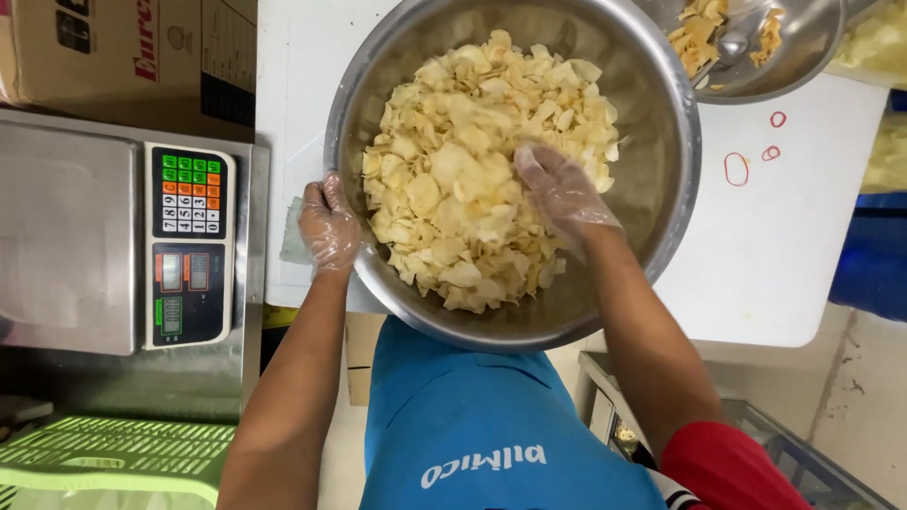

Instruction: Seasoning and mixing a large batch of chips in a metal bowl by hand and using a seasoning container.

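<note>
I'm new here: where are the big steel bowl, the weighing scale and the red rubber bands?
big steel bowl (675, 161): head view, right rim.
weighing scale (66, 241): head view, steel platform.
red rubber bands (736, 169): head view, largest loop.

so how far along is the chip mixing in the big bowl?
Done: the big steel bowl on the white table is heaped with pale chips. In hand: the gloved left hand grips the bowl's rim, and the gloved right hand is in the pile. Left: nothing sits on the scale beside it, and no filled bags show; red rubber bands lie loose on the table.
</note>
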